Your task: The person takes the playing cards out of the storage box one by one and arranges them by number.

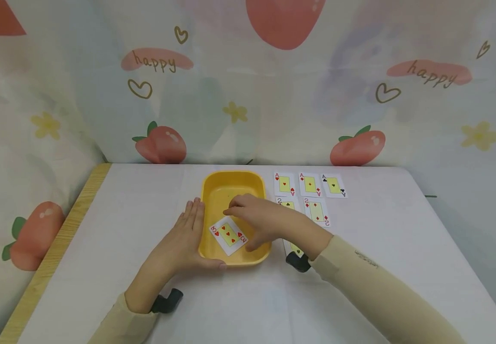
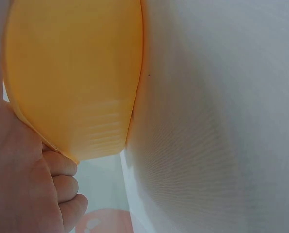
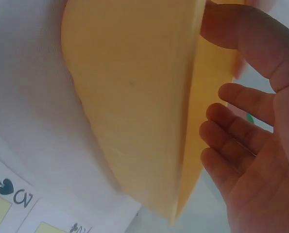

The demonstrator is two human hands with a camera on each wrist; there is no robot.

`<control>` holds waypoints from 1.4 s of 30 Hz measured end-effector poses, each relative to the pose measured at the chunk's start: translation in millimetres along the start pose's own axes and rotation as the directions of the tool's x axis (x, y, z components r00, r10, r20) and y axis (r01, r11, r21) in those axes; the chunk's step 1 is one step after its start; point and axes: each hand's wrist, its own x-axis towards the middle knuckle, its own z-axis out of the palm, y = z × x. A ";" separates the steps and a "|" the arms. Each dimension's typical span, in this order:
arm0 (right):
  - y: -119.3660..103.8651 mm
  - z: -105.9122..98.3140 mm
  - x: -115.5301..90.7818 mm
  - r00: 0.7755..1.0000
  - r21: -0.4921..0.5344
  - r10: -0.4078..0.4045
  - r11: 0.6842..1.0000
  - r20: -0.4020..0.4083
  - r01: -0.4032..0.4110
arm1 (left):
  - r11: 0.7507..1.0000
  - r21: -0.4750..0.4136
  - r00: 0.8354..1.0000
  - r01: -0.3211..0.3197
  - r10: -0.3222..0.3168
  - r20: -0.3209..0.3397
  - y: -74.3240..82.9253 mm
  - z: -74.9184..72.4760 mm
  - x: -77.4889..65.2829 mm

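A yellow plastic tray [image 1: 234, 177] stands on the white-covered table. Inside it a three of hearts [image 1: 228, 235] lies face up and askew. Along the tray's left side rests my left hand [image 1: 183, 243], its fingers straight against the rim and its thumb stretched across the near edge. Above the tray hovers my right hand [image 1: 258, 217], thumb and fingers spread apart on either side of the card's upper right. The right wrist view shows the fingers [image 3: 231, 145] loosely bent, with nothing between them. Whether a fingertip touches the card is hard to tell.
Right of the tray lie face-up cards: an ace of hearts [image 1: 284, 184], ace of diamonds [image 1: 310, 185], ace of clubs [image 1: 333, 185], two of clubs [image 1: 287, 204], two of diamonds [image 1: 316, 212] and three of spades [image 3: 10, 191]. My right forearm covers some. A patterned cloth [image 1: 273, 119] hangs behind.
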 end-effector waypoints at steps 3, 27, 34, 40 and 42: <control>1.0 2.5 6.3 1.000 -0.005 -0.010 1.000 0.016 0.010 | 1.000 -0.002 1.000 0.001 -0.001 0.002 0.4 -0.9 -0.3; -5.3 33.6 31.8 0.990 0.006 0.032 0.999 0.135 -0.033 | 1.000 -0.007 1.000 -0.026 0.026 -0.015 -1.3 -0.6 -2.7; -7.0 33.9 34.6 0.992 -0.064 0.010 0.998 0.124 -0.002 | 0.999 0.005 0.999 -0.031 0.031 -0.010 -1.3 -1.3 -2.4; -8.1 35.6 33.4 0.993 -0.113 0.026 0.994 0.118 -0.013 | 1.000 0.004 1.000 -0.026 0.026 -0.011 -1.2 -1.4 -2.1; -8.2 36.5 32.5 0.993 -0.129 0.026 0.992 0.113 -0.012 | 1.000 -0.001 1.000 -0.025 0.025 -0.008 -1.1 -1.1 -2.2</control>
